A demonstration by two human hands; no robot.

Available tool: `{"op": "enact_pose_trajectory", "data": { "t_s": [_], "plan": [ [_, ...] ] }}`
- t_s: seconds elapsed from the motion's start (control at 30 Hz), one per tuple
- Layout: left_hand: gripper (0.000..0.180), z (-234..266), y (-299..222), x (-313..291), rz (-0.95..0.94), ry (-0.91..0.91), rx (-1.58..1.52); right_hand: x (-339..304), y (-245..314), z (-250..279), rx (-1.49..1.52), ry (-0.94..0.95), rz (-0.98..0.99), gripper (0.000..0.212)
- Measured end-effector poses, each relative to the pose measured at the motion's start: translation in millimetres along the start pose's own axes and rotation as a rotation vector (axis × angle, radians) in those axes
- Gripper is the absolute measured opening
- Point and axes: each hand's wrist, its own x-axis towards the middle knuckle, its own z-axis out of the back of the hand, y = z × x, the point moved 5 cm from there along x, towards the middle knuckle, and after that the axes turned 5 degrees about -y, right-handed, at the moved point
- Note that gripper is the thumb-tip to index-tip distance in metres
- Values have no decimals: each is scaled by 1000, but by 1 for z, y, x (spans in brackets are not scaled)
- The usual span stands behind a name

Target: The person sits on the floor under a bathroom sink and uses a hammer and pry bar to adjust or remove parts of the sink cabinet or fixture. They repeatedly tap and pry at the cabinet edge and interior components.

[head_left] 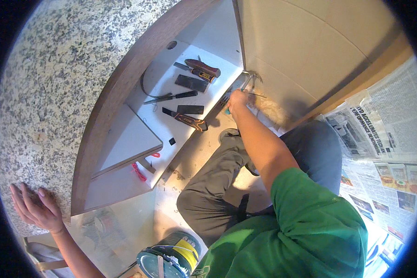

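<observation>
My left hand (36, 207) lies flat with fingers spread on the speckled granite countertop (46, 97) at the far left. At the upper middle, my right hand (237, 99) is closed round the handle of a claw hammer (251, 78). Its metal head shows just beyond my fist, near the cabinet's far lower corner, and a bit of teal handle shows below the fist. To the left of that hand, a black and orange utility knife (190, 121) lies on the white cabinet shelf (164, 134).
Dark rectangular blocks (191, 83) and several handled tools (203, 68) lie on the shelf. Red cord (138, 172) sits near the white board (129, 134). A dark green paint bucket (167, 255) stands at the bottom. Newspaper (380, 134) covers the right side, beside a beige panel (306, 46).
</observation>
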Motion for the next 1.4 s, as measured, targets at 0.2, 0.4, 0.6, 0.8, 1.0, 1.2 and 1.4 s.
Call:
{"op": "enact_pose_trajectory", "data": {
  "t_s": [0.2, 0.4, 0.6, 0.8, 1.0, 1.2, 1.4],
  "plan": [
    [38, 5, 0, 0, -18, 7, -16, -19, -10, 7, 38, 25, -21, 22],
    [39, 4, -1, 3, -14, 7, -7, -6, -23, -4, 305, 89, -272, 15],
    [39, -1, -1, 2, -14, -5, -4, 5, 0, -29, 299, 87, -237, 12],
    [38, 4, 0, 4, -28, -1, -44, -11, -7, -3, 259, 102, -240, 16],
    [39, -2, -1, 5, -8, 1, -38, 12, 6, -30, 290, 172, -221, 17],
    [40, 0, -2, 3, -3, 5, -24, 4, -24, 10, 202, 101, -243, 15],
    [39, 0, -1, 3, 2, -5, -52, -12, -58, 55, -331, 46, -55, 33]
  ]
}}
